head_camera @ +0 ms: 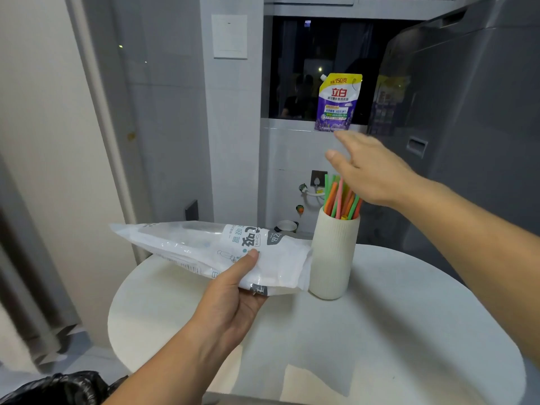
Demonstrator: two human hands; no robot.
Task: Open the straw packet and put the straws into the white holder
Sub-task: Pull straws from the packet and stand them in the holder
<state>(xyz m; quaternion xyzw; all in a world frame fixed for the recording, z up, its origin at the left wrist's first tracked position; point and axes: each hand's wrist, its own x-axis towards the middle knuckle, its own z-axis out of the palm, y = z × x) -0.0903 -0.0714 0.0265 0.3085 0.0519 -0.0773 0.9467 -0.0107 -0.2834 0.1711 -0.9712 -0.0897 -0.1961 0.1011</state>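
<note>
1. Grips packet [204, 247] in left hand [230, 305], thumb on top, fingers curled beneath; spreads right hand [371, 173] slack, holding nothing, at 12 o'clock over straws [340, 200].
2. Risks toppling holder [333, 258] with packet's end, just beside it at 9 o'clock, on any swing of left hand.
3. Risks catching straw tips with right palm, near or touching them, and so flicking some out or tipping the tall, narrow holder.
4. In holder, on table [380, 331] at 3 o'clock of packet: green, orange and pink straws, upright, leaning toward 1 o'clock.
5. In packet: looks flat and limp; cannot tell of leftover straws inside.
</note>
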